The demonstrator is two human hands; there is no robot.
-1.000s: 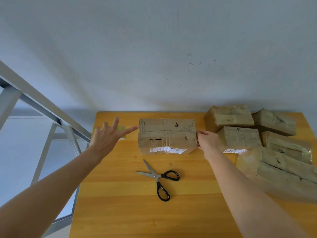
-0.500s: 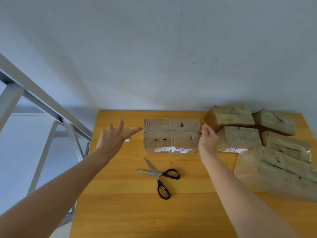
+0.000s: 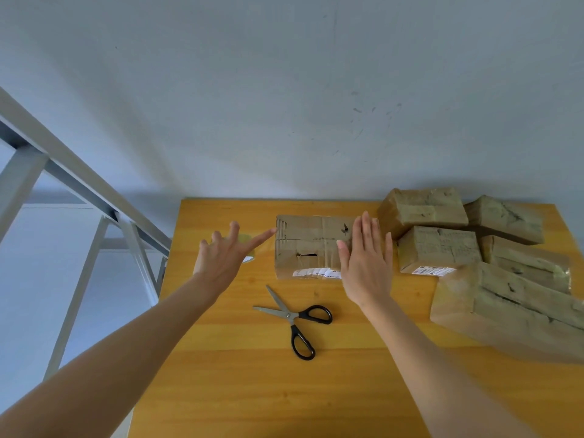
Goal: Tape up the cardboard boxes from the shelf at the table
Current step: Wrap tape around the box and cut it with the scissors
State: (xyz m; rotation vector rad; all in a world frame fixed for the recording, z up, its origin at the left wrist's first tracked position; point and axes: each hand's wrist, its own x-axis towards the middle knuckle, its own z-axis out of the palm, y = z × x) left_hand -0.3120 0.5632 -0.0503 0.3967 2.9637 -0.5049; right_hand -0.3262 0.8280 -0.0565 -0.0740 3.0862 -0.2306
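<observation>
A brown cardboard box (image 3: 311,245) with a white label on its front lies at the back middle of the wooden table (image 3: 240,374). My left hand (image 3: 226,257) hovers to its left with fingers spread, the index fingertip touching the box's upper left corner. My right hand (image 3: 363,260) is held flat with straight fingers over the box's right end. A roll of clear tape (image 3: 248,248) lies behind my left hand, mostly hidden. Black-handled scissors (image 3: 295,320) lie open in front of the box.
Several taped cardboard boxes (image 3: 439,248) are piled at the table's right side, up to the right edge. A grey metal shelf frame (image 3: 79,184) stands to the left of the table. A pale wall rises right behind the table.
My right hand has left the box's right end, opened flat and risen over the box top. My left hand moved right to touch the box's corner.
</observation>
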